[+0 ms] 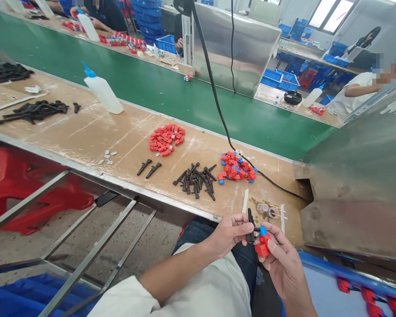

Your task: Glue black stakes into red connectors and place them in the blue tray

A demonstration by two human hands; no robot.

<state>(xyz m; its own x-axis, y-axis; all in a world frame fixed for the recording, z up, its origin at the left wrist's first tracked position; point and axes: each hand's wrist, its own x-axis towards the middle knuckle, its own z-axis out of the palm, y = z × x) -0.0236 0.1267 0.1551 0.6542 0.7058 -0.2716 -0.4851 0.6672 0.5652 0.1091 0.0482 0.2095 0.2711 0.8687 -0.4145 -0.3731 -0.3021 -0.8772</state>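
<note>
In front of my lap, my left hand (232, 233) pinches a black toy gun (251, 225) between thumb and fingers. My right hand (282, 257) grips a small red and blue plastic toy arm piece (262, 244), its blue end facing the gun. The two parts meet, or nearly meet, at the blue end; how firmly they join I cannot tell. Beyond my hands on the bench lie a heap of black toy guns (198, 179) and a heap of red and blue pieces (236, 167). Two more black guns (148, 168) lie apart on the left.
A pile of red pieces (166, 139) and a white glue bottle (103, 93) stand farther back. Small cups (271, 211) sit near my right hand. A black cable (218, 101) crosses the green conveyor (158, 88). At lower right is a blue-edged tray (320, 281). Co-workers sit across.
</note>
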